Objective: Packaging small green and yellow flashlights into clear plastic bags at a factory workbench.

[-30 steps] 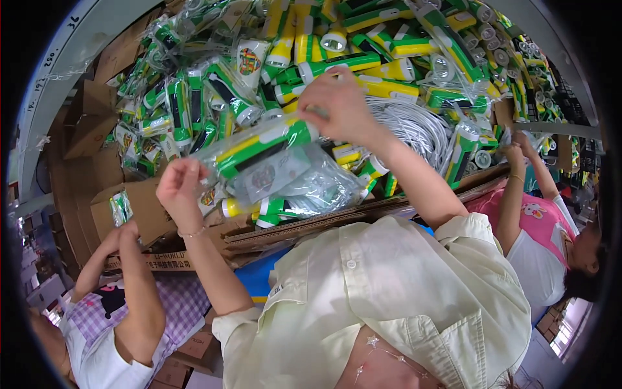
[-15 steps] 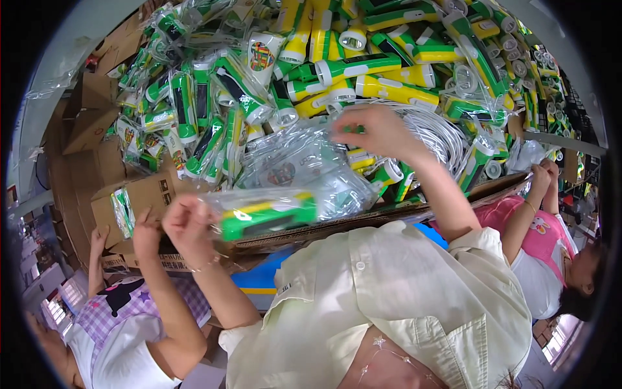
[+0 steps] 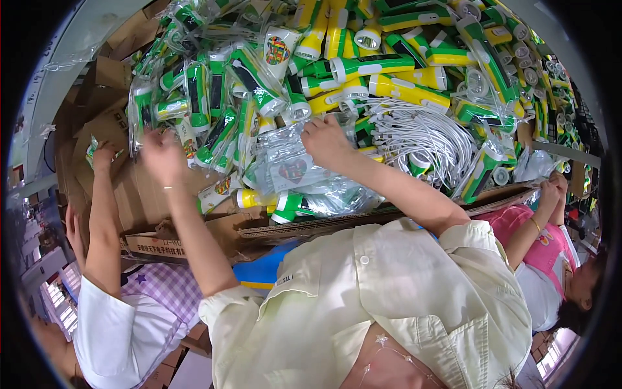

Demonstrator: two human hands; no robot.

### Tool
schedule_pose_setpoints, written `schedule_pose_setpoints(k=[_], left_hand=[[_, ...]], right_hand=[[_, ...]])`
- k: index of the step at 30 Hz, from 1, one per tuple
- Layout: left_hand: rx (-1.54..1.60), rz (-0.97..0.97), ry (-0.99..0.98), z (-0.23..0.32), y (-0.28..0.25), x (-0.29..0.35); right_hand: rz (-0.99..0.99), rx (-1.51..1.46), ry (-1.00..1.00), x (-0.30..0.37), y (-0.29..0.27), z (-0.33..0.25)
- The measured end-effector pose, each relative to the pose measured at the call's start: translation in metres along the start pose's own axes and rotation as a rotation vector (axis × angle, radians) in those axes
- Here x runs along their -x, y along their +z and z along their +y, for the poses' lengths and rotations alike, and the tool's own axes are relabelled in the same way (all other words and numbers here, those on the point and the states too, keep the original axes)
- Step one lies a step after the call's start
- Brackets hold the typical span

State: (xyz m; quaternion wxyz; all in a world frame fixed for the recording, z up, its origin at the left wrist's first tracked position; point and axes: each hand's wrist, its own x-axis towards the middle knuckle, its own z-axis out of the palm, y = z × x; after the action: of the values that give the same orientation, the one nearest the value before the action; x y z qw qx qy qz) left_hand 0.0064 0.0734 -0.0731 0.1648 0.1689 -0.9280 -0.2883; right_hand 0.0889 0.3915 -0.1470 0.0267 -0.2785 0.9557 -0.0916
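My left hand [image 3: 165, 159] is smeared by motion at the left of the pile, beside a green flashlight in a clear bag [image 3: 142, 107]. Whether its fingers still grip that bag cannot be told. My right hand [image 3: 327, 141] has its fingers bent and pressed together at the upper edge of a stack of clear plastic bags [image 3: 285, 170], on a bag there. Under and beside the stack lie a yellow-and-green flashlight [image 3: 288, 206] and a bundle of white cables [image 3: 437, 139].
Loose yellow and green flashlights [image 3: 408, 91] heap up behind. Bagged flashlights [image 3: 253, 78] lie at the left. A cardboard edge [image 3: 311, 227] runs in front of me. At left, a co-worker's hand [image 3: 103, 155] reaches over cardboard; at right, another co-worker's hands [image 3: 551, 188] hold clear plastic.
My left hand has swung left and away with the bagged flashlight, which is now at the pile's left. My right hand has come down onto the bags. The left co-worker's arm has reached farther out.
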Motion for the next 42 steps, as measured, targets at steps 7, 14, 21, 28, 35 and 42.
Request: schedule_pose_setpoints(k=[7,14,21,28,35,42], left_hand=[[0.185,-0.718,0.533,0.037,0.081,0.135],[0.106,-0.809,0.348,0.036,0.092,0.147],[0.116,-0.945,0.178,0.027,0.094,0.142],[0.372,-1.267,-0.157,0.035,0.077,0.12],[0.486,-1.002,0.465,0.163,0.003,0.163],[0.342,-0.846,0.547,0.158,0.001,0.2]], right_hand=[[0.012,-0.002,0.087,-0.01,-0.015,-0.021],[-0.15,-0.024,0.135,-0.006,-0.004,-0.027],[0.004,-0.266,0.211,0.021,-0.021,-0.023],[0.414,-0.496,-0.084,0.09,-0.128,-0.006],[0.387,-0.356,-0.084,0.111,-0.139,0.015],[0.371,-0.356,-0.199,0.112,-0.136,0.014]])
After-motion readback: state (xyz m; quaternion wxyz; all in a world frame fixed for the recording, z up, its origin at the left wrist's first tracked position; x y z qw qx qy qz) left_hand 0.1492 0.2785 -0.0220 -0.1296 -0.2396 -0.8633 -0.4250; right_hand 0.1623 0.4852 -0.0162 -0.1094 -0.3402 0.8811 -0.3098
